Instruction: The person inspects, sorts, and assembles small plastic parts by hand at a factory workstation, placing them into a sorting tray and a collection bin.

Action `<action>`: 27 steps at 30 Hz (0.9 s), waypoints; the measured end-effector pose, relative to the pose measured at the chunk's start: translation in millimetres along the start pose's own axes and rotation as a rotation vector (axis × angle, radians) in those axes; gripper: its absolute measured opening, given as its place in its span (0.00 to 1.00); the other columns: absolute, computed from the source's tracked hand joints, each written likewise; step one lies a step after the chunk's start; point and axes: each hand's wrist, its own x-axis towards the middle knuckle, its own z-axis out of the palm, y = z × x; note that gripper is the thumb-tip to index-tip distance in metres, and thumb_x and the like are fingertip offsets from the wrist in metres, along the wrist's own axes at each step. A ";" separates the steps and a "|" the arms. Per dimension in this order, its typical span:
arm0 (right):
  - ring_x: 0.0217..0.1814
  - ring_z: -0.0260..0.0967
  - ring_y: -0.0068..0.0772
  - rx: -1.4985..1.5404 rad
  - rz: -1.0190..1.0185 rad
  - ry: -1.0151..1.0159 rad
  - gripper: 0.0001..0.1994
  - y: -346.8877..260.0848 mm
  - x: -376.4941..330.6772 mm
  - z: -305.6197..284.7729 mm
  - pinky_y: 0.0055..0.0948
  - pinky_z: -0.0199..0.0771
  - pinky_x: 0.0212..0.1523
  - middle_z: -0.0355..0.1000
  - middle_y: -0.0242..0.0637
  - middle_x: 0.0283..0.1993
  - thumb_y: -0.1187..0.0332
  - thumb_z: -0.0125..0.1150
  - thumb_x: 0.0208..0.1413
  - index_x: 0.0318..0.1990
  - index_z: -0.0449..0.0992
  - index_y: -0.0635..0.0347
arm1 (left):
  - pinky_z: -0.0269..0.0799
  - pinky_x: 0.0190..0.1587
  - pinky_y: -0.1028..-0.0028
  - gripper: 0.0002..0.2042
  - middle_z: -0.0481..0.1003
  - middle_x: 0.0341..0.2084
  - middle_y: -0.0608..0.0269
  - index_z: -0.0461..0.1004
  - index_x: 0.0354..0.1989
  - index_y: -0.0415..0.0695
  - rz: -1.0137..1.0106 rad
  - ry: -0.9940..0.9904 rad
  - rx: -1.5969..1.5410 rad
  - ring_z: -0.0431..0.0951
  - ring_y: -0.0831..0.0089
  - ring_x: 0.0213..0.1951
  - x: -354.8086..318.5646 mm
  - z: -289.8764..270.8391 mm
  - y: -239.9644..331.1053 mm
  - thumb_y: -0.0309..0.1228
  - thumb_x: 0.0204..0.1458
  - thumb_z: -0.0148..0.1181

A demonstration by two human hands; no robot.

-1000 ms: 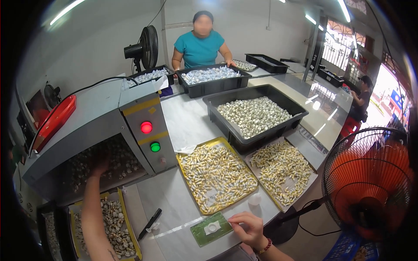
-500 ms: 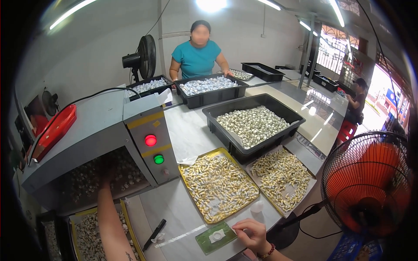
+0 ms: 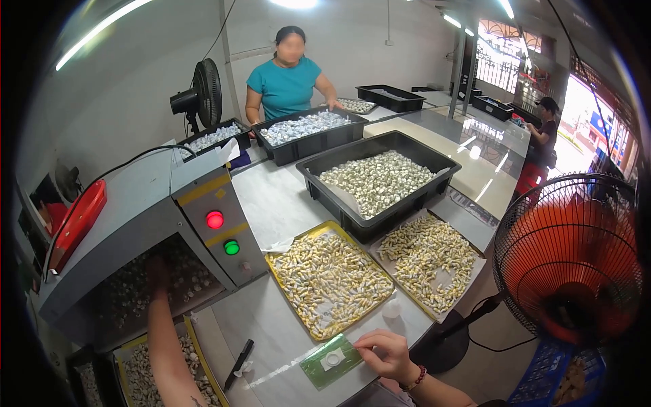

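My left hand reaches into the dark opening of a grey metal machine, among many small, pale, rounded pieces. Shadow hides its fingers. My right hand is closed at the table's near edge, thumb and forefinger pinched at the right edge of a flat green mat. Whatever lies between those fingertips is too small to make out. On the mat sits a small white ring-shaped piece. Beyond it lies a yellow-rimmed tray of small yellow-and-white pieces, with a second such tray on its right.
A black bin of pale pieces stands behind the trays. Across the table a person holds another black bin. A black pen-like tool lies left of the mat. A caged fan stands at the right.
The whole view has shifted, so the scene sits farther left and slightly higher. My left hand stays inside the machine, and my right hand stays by the green mat.
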 end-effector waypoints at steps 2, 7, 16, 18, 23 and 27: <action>0.33 0.74 0.35 -0.011 -0.005 -0.005 0.07 0.0 0.9 0.1 0.27 0.73 0.34 0.75 0.42 0.33 0.79 0.60 0.44 0.33 0.78 0.64 | 0.70 0.43 0.57 0.13 0.75 0.36 0.44 0.77 0.41 0.41 0.188 0.157 -0.028 0.75 0.48 0.40 7.1 14.0 -2.4 0.27 0.44 0.55; 0.31 0.73 0.34 -0.042 -0.037 -0.024 0.07 2.3 3.2 -0.1 0.25 0.73 0.32 0.75 0.41 0.32 0.79 0.60 0.44 0.33 0.78 0.64 | 0.69 0.43 0.56 0.12 0.75 0.35 0.43 0.75 0.41 0.39 0.216 0.225 -0.184 0.74 0.47 0.40 2.9 12.7 28.3 0.25 0.47 0.52; 0.30 0.73 0.29 -0.080 -0.049 -0.053 0.07 -6.8 0.2 3.5 0.24 0.72 0.30 0.75 0.40 0.31 0.79 0.58 0.44 0.32 0.77 0.66 | 0.68 0.47 0.65 0.10 0.75 0.39 0.46 0.74 0.41 0.38 0.051 0.473 -0.565 0.75 0.53 0.44 -6.3 -16.2 10.8 0.28 0.54 0.51; 0.30 0.73 0.30 -0.078 -0.035 -0.066 0.07 -9.9 0.7 3.4 0.24 0.72 0.30 0.75 0.40 0.31 0.79 0.59 0.43 0.32 0.78 0.65 | 0.68 0.43 0.69 0.09 0.76 0.37 0.51 0.72 0.42 0.38 0.051 0.305 -0.667 0.76 0.61 0.40 -31.9 -24.7 2.2 0.27 0.55 0.51; 0.30 0.72 0.36 -0.292 -0.274 -0.134 0.09 -17.5 32.5 4.7 0.27 0.72 0.30 0.74 0.39 0.32 0.79 0.60 0.42 0.34 0.78 0.61 | 0.56 0.24 0.84 0.09 0.72 0.24 0.67 0.73 0.38 0.40 -0.325 -0.332 -1.307 0.64 0.84 0.22 -173.8 -182.7 97.7 0.31 0.60 0.48; 0.33 0.69 0.36 -0.521 -0.298 -0.253 0.09 -18.5 79.4 19.2 0.29 0.71 0.33 0.71 0.36 0.33 0.76 0.62 0.43 0.35 0.77 0.60 | 0.49 0.15 0.78 0.27 0.59 0.10 0.70 0.62 0.14 0.44 -0.040 -0.410 -1.491 0.54 0.77 0.11 -278.0 -240.1 105.6 0.49 0.63 0.35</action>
